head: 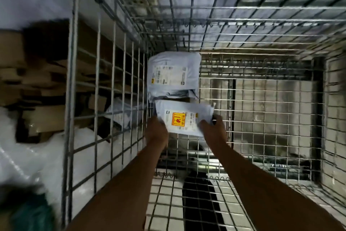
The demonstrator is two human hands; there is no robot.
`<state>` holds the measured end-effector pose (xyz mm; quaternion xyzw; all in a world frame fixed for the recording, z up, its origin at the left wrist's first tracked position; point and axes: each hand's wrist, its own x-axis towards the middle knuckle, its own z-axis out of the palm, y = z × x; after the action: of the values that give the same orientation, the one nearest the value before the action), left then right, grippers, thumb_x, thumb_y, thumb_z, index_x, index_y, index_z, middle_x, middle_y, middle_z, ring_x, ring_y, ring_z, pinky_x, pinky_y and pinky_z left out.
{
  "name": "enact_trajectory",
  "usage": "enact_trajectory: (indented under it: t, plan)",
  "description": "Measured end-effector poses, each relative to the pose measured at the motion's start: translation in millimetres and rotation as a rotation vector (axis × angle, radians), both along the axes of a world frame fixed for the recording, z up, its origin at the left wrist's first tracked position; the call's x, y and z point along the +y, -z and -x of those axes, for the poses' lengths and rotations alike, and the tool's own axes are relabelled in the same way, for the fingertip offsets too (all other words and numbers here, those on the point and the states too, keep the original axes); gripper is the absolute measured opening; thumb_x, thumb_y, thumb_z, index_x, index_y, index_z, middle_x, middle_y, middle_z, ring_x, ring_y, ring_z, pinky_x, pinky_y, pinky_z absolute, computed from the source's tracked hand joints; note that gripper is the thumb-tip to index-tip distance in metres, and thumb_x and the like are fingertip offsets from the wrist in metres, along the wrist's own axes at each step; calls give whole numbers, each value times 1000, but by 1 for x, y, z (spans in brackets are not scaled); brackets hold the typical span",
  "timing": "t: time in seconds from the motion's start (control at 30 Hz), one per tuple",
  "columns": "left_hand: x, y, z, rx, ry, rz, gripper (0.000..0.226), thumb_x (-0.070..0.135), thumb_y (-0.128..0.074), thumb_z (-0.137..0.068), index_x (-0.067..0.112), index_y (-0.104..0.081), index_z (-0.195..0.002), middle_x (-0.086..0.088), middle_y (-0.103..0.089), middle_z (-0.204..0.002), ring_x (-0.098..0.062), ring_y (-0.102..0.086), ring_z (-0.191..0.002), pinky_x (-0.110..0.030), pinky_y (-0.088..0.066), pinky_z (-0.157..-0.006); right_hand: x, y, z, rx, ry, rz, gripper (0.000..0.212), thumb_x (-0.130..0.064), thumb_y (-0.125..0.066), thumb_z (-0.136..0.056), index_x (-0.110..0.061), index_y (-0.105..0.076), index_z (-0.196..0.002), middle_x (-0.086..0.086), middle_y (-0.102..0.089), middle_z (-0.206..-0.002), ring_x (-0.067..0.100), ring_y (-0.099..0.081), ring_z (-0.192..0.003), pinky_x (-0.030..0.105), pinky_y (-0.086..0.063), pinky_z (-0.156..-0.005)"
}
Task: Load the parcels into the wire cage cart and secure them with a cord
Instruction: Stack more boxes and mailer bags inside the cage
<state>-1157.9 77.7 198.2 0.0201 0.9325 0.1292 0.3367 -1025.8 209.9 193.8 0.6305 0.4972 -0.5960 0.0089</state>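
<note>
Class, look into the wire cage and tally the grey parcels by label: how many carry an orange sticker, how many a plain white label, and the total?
Grey parcel with orange sticker, held by left hand and right hand: 1
Grey parcel with plain white label: 1
Total inside the wire cage: 2

Two parcels in cage — seemingly touching.

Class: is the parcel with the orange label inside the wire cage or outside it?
Inside. Both hands hold the orange-label parcel low within the cage walls, beside another grey parcel.
</note>
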Motion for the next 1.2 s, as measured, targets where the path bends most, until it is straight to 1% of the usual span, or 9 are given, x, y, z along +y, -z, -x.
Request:
enact_trajectory:
  t: [0.07, 0.4, 0.57, 0.67, 0.8, 0.9, 1.0, 1.1, 1.2]
  plan:
    - [-2, 2, -5, 37, -10, -2, 26, 20, -43, -106, 4, -59, -120, -16, -64, -118, -29, -65, -106, -37, -54, -83, 0, 8, 3, -28, 24, 14, 32, -12, -72, -86, -8, -55, -113, 13, -69, -104, 26, -70, -86, 47, -62, -67]
    - [5, -29, -6, 43, -141, -178, 34, 12, -60, -90, 6, -62, -124, -16, -62, -123, -33, -62, -110, -39, -53, -86, -21, -1, -45, -105, 60, 320, 70, -6, -89, -70, -7, -44, -123, 18, -64, -108, 34, -70, -89, 46, -62, -66]
    - [-8, -32, -24, 15, -41, -30, 41, 16, -59, -87, 12, -59, -128, -13, -62, -126, -33, -59, -116, -40, -49, -90, -55, -3, -65, -251, 0, 581, 30, -17, -78, -76, -14, -65, -102, 14, -72, -98, 29, -66, -75, 39, -56, -71]
    - [-33, -21, -52, -92, -20, 126, 45, 26, -59, -89, 21, -53, -134, -6, -64, -128, -25, -62, -115, -34, -45, -84, -72, 7, -76, -188, -5, 290, 31, -16, -72, -68, -8, -70, -98, 7, -72, -80, 18, -63, -61, 24, -49, -52]
    - [-77, 12, -79, -322, -222, 239, 47, 23, -60, -92, 12, -52, -138, -11, -63, -133, -28, -62, -119, -35, -52, -99, -92, 24, -82, -310, -203, 135, 36, -18, -70, -90, -8, -64, -124, 15, -73, -105, 32, -70, -92, 36, -57, -76]
    - [-96, 30, -90, -413, -227, 142, 51, 20, -55, -101, 1, -42, -146, -25, -52, -143, -41, -54, -130, -50, -45, -110, -101, 39, -77, -330, -412, 91, 26, -13, -62, -92, -19, -64, -117, 12, -73, -104, 7, -66, -71, 20, -46, -53]
    - [-98, 36, -110, -236, -271, 17, 49, 33, -40, -110, 11, -37, -153, -21, -46, -151, -40, -49, -136, -54, -38, -115, -108, 53, -71, -282, -545, 125, 39, 4, -58, -85, -7, -60, -123, 15, -67, -116, 21, -68, -99, 28, -56, -73]
    - [-110, 36, -134, -102, 63, 141, 62, 9, -40, -106, 11, -12, -162, -13, -12, -169, -30, -20, -153, -37, -19, -123, -116, 61, -69, -448, -557, 297, 43, -13, -62, -90, 1, -55, -130, 16, -65, -112, 37, -65, -110, 32, -51, -73]
    - [-120, 23, -155, -21, 333, 280, 79, 3, -45, -99, 17, 0, -162, -6, 8, -171, -33, -8, -156, -48, -29, -119, -124, 60, -72, -485, -587, 364, 49, -22, -66, -93, -1, -51, -134, 9, -68, -95, 22, -68, -77, 19, -42, -50]
